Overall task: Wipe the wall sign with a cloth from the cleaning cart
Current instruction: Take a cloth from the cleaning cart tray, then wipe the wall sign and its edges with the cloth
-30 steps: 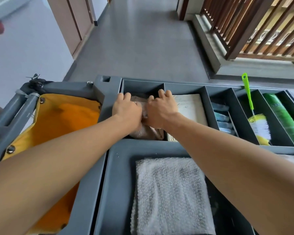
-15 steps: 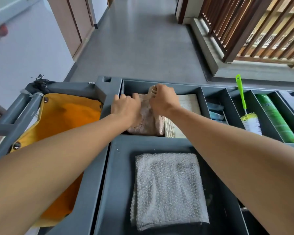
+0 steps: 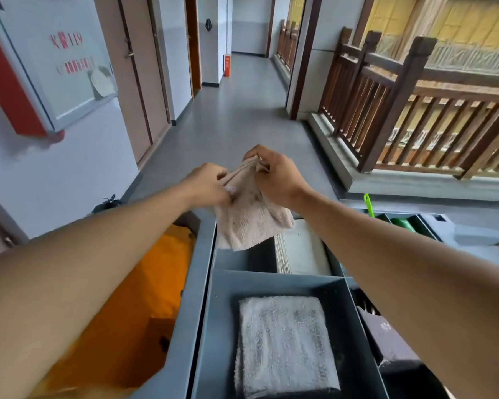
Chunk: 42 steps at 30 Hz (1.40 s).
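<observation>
A beige terry cloth point(image 3: 251, 220) hangs in the air above the grey cleaning cart point(image 3: 202, 283). My left hand point(image 3: 208, 182) and my right hand point(image 3: 274, 174) both pinch its top edge, close together. The rest of the cloth droops over the cart's back compartment. High on the left wall is a white panel with red characters point(image 3: 67, 61), framed in red, well away from both hands. A small round sign point(image 3: 208, 24) shows on the far wall down the corridor.
A folded grey towel point(image 3: 283, 344) lies in the cart's near tray. An orange bag point(image 3: 133, 306) hangs on the cart's left side. A green brush handle point(image 3: 368, 204) and green bottle point(image 3: 404, 224) sit at right. A wooden railing point(image 3: 401, 110) lines the corridor's right side.
Both hands have lifted the beige cloth up out of the cart's back compartment. The view has tilted up, bringing the corridor and the wall panel into sight.
</observation>
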Available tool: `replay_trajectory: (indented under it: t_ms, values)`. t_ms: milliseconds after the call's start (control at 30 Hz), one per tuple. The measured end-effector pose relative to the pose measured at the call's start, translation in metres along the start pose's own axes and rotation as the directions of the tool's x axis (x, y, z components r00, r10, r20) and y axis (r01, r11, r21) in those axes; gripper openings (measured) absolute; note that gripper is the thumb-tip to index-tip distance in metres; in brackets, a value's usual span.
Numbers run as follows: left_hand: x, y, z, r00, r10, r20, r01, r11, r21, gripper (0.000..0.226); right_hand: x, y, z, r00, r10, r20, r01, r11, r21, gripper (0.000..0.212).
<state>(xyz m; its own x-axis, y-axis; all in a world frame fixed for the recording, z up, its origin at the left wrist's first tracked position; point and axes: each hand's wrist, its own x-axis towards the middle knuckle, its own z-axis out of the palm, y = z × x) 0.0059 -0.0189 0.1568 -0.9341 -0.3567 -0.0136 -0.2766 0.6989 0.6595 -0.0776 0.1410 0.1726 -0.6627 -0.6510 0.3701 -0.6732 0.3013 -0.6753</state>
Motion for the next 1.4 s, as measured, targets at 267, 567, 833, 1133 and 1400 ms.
replay_trajectory:
  t_ms: [267,567,833,1133,1400]
  values:
    - [-0.061,0.043,-0.093,0.997,-0.003,0.077,0.030,0.939,-0.344,0.072,0.003,-0.098,-0.046,0.990,-0.082,-0.118,0.084,0.996,0.017,0.038]
    - [-0.125,0.074,-0.152,0.992,0.067,0.108,-0.029,0.948,-0.318,0.056,-0.006,-0.191,-0.079,0.975,-0.205,-0.084,0.201,0.978,-0.056,0.042]
    - [-0.176,0.088,-0.202,0.981,0.042,-0.188,-0.095,0.954,-0.284,0.027,-0.009,-0.236,-0.091,0.957,-0.220,-0.188,0.202,0.974,-0.106,0.025]
    - [-0.292,0.122,-0.279,0.768,-0.097,-0.633,0.006,0.990,-0.144,0.019,-0.013,-0.321,-0.079,0.933,-0.330,-0.143,0.353,0.916,0.191,0.012]
    - [-0.440,0.136,-0.320,0.547,-0.197,-0.813,0.170,0.978,-0.123,0.029,-0.057,-0.435,-0.034,0.887,-0.455,-0.074,0.445,0.804,0.394,0.017]
